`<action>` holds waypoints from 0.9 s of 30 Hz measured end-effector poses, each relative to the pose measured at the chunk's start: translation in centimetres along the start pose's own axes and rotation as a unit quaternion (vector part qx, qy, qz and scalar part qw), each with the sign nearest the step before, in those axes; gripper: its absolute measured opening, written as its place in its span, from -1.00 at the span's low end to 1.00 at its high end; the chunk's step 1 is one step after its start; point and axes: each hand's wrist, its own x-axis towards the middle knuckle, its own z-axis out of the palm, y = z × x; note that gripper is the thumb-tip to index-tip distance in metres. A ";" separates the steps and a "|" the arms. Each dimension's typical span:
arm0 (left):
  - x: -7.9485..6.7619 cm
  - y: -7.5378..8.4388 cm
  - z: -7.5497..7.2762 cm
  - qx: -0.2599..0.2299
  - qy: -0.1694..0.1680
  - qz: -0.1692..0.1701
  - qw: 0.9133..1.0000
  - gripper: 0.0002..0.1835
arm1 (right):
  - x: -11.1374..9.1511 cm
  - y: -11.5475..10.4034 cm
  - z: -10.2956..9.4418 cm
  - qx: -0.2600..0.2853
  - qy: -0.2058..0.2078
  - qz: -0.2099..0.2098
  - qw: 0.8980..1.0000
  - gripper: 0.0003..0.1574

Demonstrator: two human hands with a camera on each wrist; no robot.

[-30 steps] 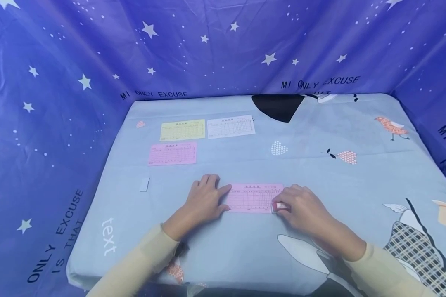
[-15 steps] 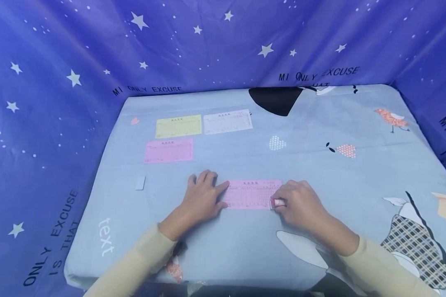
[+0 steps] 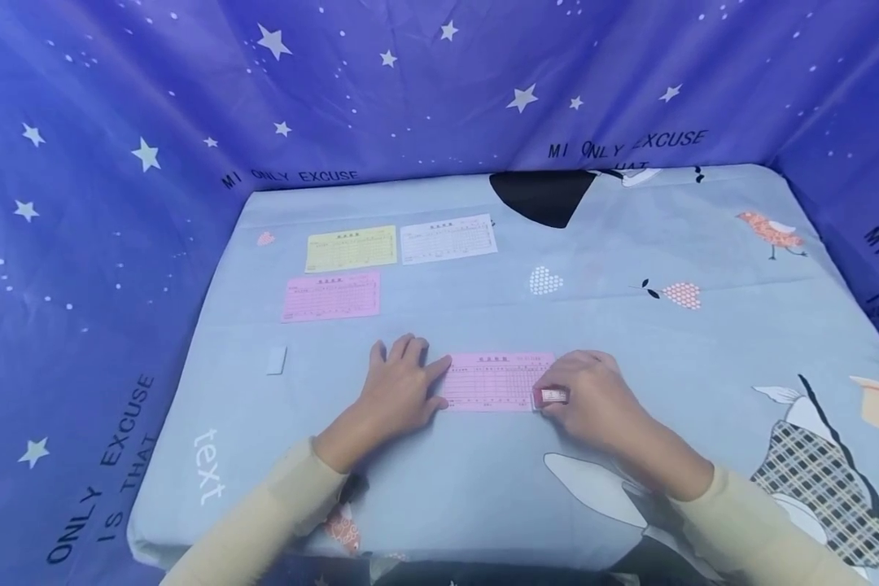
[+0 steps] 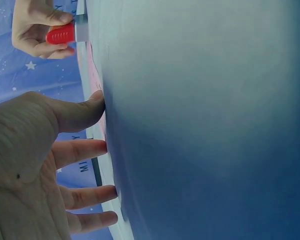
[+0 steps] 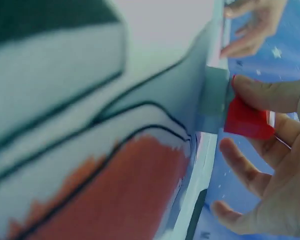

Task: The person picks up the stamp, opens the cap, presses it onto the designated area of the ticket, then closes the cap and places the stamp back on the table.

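A pink printed form slip [image 3: 491, 382] lies on the cloth between the hands. My left hand [image 3: 399, 389] rests at its left edge, fingers spread and thumb tip on the cloth side by the slip's corner. My right hand [image 3: 589, 395] pinches a red stamp [image 3: 552, 396] between thumb and fingers, at the slip's lower right corner. In the right wrist view the red body [image 5: 247, 117] sits above a clear greyish base [image 5: 213, 100] that stands upright against the surface. The lower fingers of that hand are off the stamp.
Behind on the left lie a yellow slip [image 3: 351, 249], a white slip [image 3: 448, 239] and another pink slip [image 3: 330, 298]. A small pale rectangular piece [image 3: 277, 360] lies left of my left hand. Purple starry curtains [image 3: 410, 98] hang around the blue patterned cloth [image 3: 447, 505].
The head view has tilted slightly, shifting everything up a little. The left hand keeps its place on the slip. The right hand still holds the stamp at the corner, with more of its white label showing.
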 end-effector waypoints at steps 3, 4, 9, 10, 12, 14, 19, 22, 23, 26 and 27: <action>0.1 0.1 0.0 0.001 -0.004 0.000 1.000 -0.31 | -0.1 0.3 -0.8 0.030 -0.013 0.026 0.999 -0.70; 0.1 0.2 0.0 0.001 -0.005 0.000 1.000 -0.30 | -0.1 0.4 -1.1 0.043 -0.017 0.032 0.998 -0.71; 0.0 0.4 -0.2 -0.002 -0.016 -0.007 1.000 -0.29 | -0.4 1.8 -2.9 0.170 -0.023 0.120 0.978 -0.76; -0.1 0.4 -0.3 -0.005 -0.018 -0.008 1.000 -0.29 | -0.4 2.2 -3.2 0.202 -0.024 0.143 0.969 -0.72; -0.1 0.5 -0.3 -0.011 -0.022 -0.010 1.000 -0.29 | -0.6 3.2 -3.6 0.250 -0.025 0.183 0.950 -0.62; -0.1 0.7 -0.3 -0.017 -0.025 -0.009 1.000 -0.28 | -0.8 4.4 -3.7 0.299 -0.021 0.212 0.930 -0.54; 0.8 1.0 -0.5 -0.039 -0.024 -0.008 0.999 -0.29 | -1.5 6.6 -3.6 0.373 0.016 0.258 0.891 -0.52; 1.6 0.9 -0.5 -0.048 -0.013 -0.012 0.999 -0.33 | -1.7 7.3 -3.6 0.388 0.035 0.280 0.877 -0.58; 1.8 0.9 -0.5 -0.049 -0.009 -0.013 0.999 -0.34 | -1.7 7.5 -3.6 0.389 0.040 0.285 0.875 -0.58; 2.4 0.7 -0.6 -0.049 -0.007 -0.010 0.999 -0.41 | -1.7 7.8 -3.8 0.389 0.048 0.295 0.872 -0.56; 2.5 0.7 -0.7 -0.053 -0.010 -0.008 0.998 -0.44 | -1.7 7.8 -3.8 0.387 0.049 0.297 0.872 -0.55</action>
